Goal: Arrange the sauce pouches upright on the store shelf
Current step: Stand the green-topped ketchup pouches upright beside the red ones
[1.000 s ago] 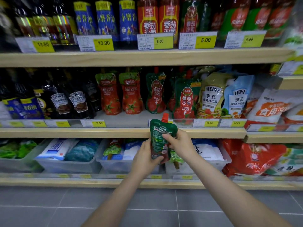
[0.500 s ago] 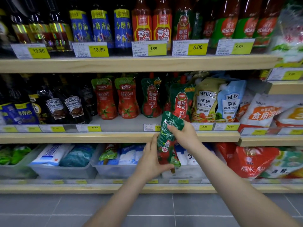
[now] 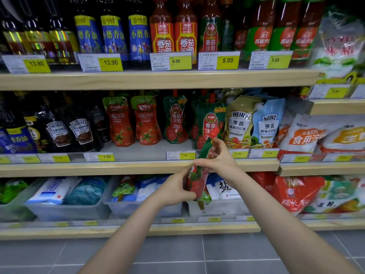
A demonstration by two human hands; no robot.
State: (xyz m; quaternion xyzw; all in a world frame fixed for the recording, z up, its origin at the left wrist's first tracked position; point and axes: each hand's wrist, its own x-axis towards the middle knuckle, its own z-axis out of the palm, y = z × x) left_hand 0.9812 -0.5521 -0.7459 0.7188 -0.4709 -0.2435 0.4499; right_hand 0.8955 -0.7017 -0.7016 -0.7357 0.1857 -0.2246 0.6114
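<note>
I hold a green and red ketchup pouch point(image 3: 198, 180) with a red cap in front of the middle shelf point(image 3: 118, 168), tilted with its cap to the upper right. My left hand point(image 3: 175, 188) grips its lower part from the left. My right hand point(image 3: 219, 157) grips its upper part near the cap. On the shelf behind stand several pouches: two red ketchup pouches point(image 3: 134, 121), a green ketchup pouch point(image 3: 175, 119), another green pouch point(image 3: 209, 123) right behind my hands, and two Heinz pouches point(image 3: 254, 121).
Dark Heinz bottles point(image 3: 69, 129) fill the middle shelf's left side, white bags point(image 3: 308, 133) its right. Bottles point(image 3: 171, 30) line the top shelf. Plastic bins point(image 3: 67, 210) with packets sit on the bottom shelf. Grey floor tiles lie below.
The pouch has turned from facing me to edge-on and tilted right, and both hands have lifted it closer to the middle shelf. The view has shifted nearer to the shelf.
</note>
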